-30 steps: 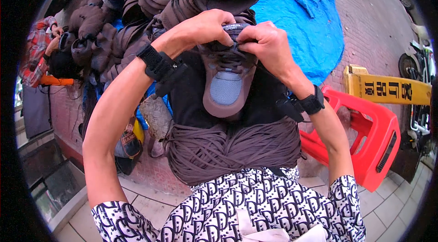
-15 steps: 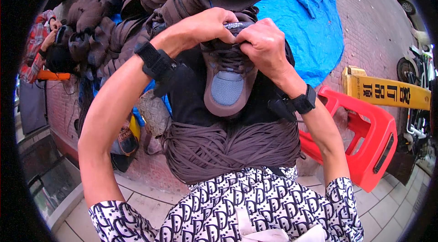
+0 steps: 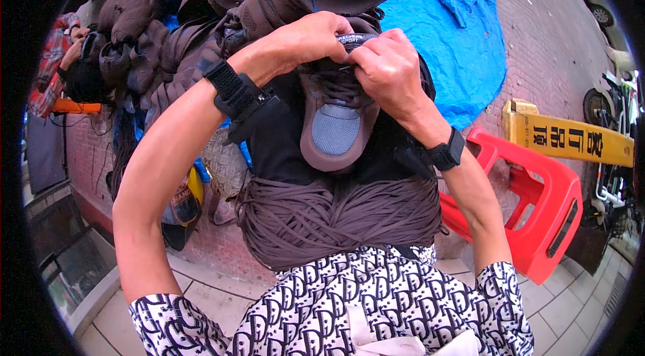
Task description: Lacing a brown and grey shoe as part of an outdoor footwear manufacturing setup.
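Observation:
A grey-brown shoe upper (image 3: 336, 129) with a blue-grey mesh toe rests over my dark-clad lap, toe toward me. Dark shoelace (image 3: 339, 91) crosses its front. My left hand (image 3: 325, 35) is closed at the upper's opening, beside the tongue label, its fingertips pinching the edge there. Close against it, my right hand (image 3: 388, 68) pinches the end of the lace by the top eyelets; the fingers largely hide that end. A thick bundle of loose brown laces (image 3: 336, 218) lies across my lap, just below the toe.
Stacked brown uppers (image 3: 222, 0) crowd the far left. A blue tarp (image 3: 457, 33) spreads at the far right. Nearer on the right are a red plastic stool (image 3: 537, 195) and a yellow sign board (image 3: 571, 133). Another person's plaid sleeve (image 3: 54, 67) shows at the left edge.
Both hands stay pinched at the top of the lacing, with only a slight shift of the fingers and left wrist. The shoe upper keeps its place.

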Tool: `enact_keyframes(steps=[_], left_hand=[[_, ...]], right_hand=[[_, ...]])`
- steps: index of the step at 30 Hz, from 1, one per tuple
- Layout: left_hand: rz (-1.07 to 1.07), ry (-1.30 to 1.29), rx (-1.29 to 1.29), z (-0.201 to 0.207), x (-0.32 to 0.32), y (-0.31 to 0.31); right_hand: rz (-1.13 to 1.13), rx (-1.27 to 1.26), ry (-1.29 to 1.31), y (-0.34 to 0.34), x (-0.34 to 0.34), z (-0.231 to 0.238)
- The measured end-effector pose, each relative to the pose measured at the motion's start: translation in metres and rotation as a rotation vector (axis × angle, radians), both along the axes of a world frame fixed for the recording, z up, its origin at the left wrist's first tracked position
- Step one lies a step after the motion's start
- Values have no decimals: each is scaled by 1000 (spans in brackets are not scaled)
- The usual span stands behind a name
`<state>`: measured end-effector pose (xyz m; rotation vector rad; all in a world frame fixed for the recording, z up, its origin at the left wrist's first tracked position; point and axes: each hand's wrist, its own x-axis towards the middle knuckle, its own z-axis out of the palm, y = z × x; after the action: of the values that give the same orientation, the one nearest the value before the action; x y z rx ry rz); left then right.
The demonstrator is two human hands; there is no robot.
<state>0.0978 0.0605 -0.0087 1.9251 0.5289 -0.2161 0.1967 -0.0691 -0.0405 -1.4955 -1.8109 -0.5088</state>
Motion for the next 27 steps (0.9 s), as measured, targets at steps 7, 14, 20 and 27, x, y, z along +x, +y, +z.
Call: enact_keyframes(steps=[7,14,20,27], left_hand=[[-63,-53,-114,9,-6,11],[-56,-60,18,6,-7,8],[-24,-45,131,11,-5,2],[17,-93,178,18,-9,-5]], right_hand=[[36,-53,141,-8,13,13],[-53,-195,368,-11,15,20],[74,-176,386,-22,0,35],[287,-79,374,12,5,108]])
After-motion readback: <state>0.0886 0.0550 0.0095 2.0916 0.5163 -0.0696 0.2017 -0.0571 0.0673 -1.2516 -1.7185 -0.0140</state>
